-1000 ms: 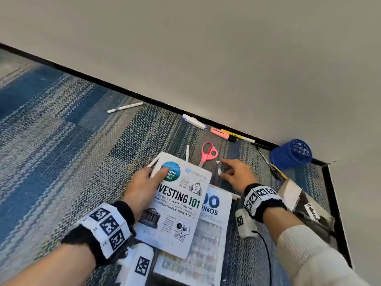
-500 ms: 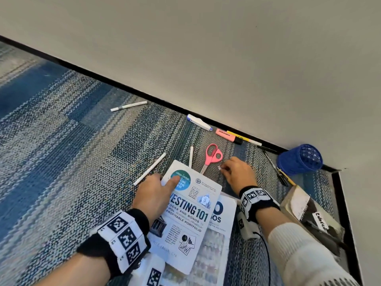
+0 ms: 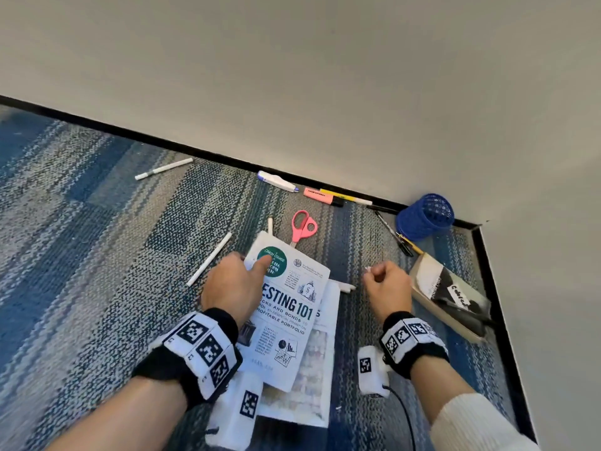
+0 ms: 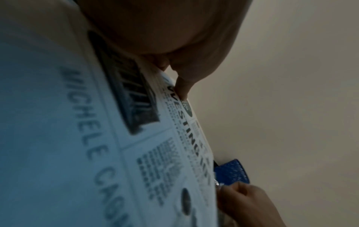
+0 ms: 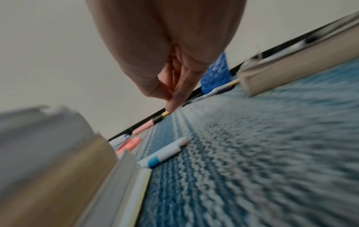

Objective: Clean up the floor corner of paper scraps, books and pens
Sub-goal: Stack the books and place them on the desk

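My left hand point(image 3: 239, 281) grips the left edge of a white book point(image 3: 292, 314) titled "Investing 101", thumb point(image 4: 182, 87) on its cover. It lies on a second book point(image 3: 313, 372) on the carpet. My right hand point(image 3: 383, 281) hovers right of the books, fingers curled, pinching a small paper scrap point(image 3: 367, 269). Pens lie about: one white pen point(image 3: 164, 169) far left, another white pen point(image 3: 209, 263) beside my left hand, and a white-blue pen point(image 5: 165, 152) by the books. A pink highlighter point(image 3: 320, 196) and a yellow pen point(image 3: 346, 197) lie along the baseboard.
Pink scissors point(image 3: 302, 226) lie just beyond the white book. A blue mesh cup point(image 3: 424, 216) lies on its side in the corner, with black pens point(image 3: 390, 232) before it. A third book point(image 3: 448, 297) lies by the right wall. A white-purple marker point(image 3: 278, 181) is near the baseboard.
My right hand has pulled back from beside the scissors toward me and to the right, fingers now curled on a scrap. The left hand has stayed on the white book.
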